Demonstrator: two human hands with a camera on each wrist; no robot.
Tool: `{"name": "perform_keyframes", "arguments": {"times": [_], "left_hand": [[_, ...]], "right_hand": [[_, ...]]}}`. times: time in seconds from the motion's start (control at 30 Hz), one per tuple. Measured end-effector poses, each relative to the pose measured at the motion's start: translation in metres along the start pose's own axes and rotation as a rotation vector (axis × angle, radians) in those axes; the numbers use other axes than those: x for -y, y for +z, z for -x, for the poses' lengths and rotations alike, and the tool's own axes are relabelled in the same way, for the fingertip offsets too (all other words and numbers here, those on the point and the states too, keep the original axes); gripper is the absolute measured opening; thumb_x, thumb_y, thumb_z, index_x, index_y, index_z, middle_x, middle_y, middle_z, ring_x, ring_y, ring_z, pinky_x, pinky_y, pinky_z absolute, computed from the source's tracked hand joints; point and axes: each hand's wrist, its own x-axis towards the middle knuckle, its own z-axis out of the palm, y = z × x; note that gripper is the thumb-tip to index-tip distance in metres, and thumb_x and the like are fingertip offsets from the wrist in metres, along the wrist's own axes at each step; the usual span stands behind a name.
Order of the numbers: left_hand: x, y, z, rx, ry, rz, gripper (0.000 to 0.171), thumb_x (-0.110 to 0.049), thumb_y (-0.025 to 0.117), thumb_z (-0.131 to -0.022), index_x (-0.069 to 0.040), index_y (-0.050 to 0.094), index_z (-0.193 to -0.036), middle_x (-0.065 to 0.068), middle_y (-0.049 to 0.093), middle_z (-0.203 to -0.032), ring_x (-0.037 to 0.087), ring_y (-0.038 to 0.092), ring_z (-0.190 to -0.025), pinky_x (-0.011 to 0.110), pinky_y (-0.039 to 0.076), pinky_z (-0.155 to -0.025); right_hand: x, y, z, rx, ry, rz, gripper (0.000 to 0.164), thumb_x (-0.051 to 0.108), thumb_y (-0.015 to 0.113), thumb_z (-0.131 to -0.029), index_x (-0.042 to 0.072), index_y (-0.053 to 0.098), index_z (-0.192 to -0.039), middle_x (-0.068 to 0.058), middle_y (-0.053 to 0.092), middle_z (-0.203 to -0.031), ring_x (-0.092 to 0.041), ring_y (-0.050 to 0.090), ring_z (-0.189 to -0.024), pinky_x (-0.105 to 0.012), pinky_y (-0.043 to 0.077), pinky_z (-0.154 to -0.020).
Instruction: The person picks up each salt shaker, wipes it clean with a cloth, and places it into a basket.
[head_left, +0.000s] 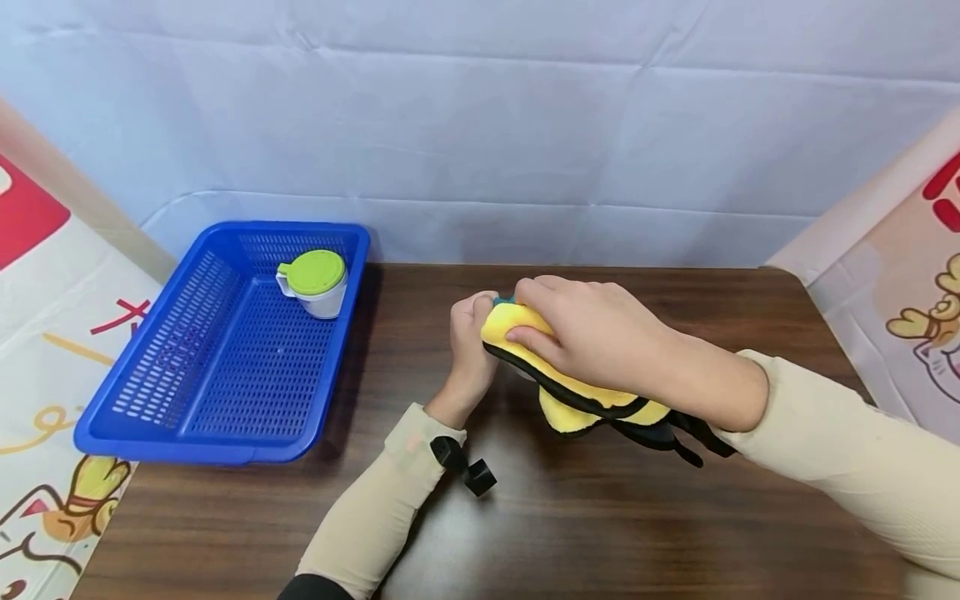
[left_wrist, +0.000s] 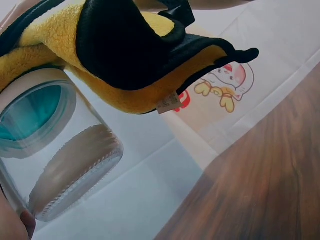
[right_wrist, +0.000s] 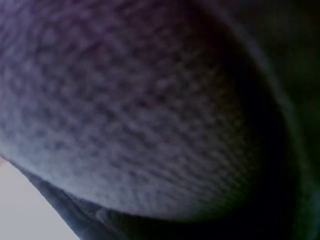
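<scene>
Over the middle of the table, my left hand grips a clear jar, mostly hidden behind the hands in the head view. Teal shows through its upper part in the left wrist view. My right hand holds a yellow cloth with black edging, thumb on the yellow side, against the top end of the jar. The cloth's loose, dark-backed folds hang below the right wrist, and a small label sits on its edge. Dark fabric fills most of the right wrist view, blurred.
A blue plastic basket with slotted sides stands at the left of the brown wooden table. In its far right corner is a white container with a green lid. A pale sheet hangs behind the table, with printed sheets at both sides.
</scene>
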Motion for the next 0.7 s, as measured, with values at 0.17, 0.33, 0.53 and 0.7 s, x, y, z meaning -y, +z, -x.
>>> {"name": "perform_keyframes", "arguments": {"times": [0.17, 0.33, 0.53, 0.7], "left_hand": [[0.0009, -0.0003, -0.0004, 0.011, 0.004, 0.006, 0.037, -0.012, 0.036, -0.09, -0.011, 0.032, -0.054, -0.004, 0.031, -0.052, 0.011, 0.032, -0.045, 0.022, 0.025, -0.045], [0.0006, -0.001, 0.0001, 0.028, 0.019, -0.032, 0.037, -0.01, 0.035, -0.09, -0.011, 0.031, -0.053, -0.003, 0.03, -0.052, 0.011, 0.029, -0.044, 0.022, 0.023, -0.045], [0.0004, -0.0012, 0.0007, 0.048, 0.032, -0.042, 0.036, -0.01, 0.036, -0.089, -0.009, 0.031, -0.053, -0.002, 0.03, -0.052, 0.01, 0.029, -0.045, 0.022, 0.022, -0.045], [0.0009, -0.0013, 0.0008, 0.059, 0.041, -0.062, 0.035, -0.011, 0.037, -0.089, -0.008, 0.035, -0.054, -0.002, 0.033, -0.052, 0.009, 0.032, -0.045, 0.022, 0.024, -0.045]], "right_hand": [[0.0006, 0.0006, -0.0022, 0.021, 0.051, -0.006, 0.03, 0.031, 0.067, -0.098, 0.015, 0.047, -0.083, 0.001, 0.043, -0.07, -0.016, 0.041, -0.058, -0.032, 0.036, -0.051], [0.0013, 0.0012, -0.0019, 0.03, 0.065, 0.006, 0.029, 0.032, 0.066, -0.099, 0.015, 0.047, -0.084, 0.001, 0.044, -0.071, -0.017, 0.042, -0.058, -0.032, 0.036, -0.05], [0.0005, 0.0007, -0.0035, 0.033, 0.062, 0.024, 0.028, 0.031, 0.066, -0.099, 0.015, 0.048, -0.085, 0.001, 0.045, -0.072, -0.018, 0.043, -0.06, -0.033, 0.037, -0.051], [-0.0006, 0.0007, -0.0041, 0.036, 0.077, 0.031, 0.028, 0.031, 0.066, -0.099, 0.015, 0.049, -0.085, 0.001, 0.045, -0.071, -0.018, 0.044, -0.06, -0.033, 0.037, -0.051]]}}
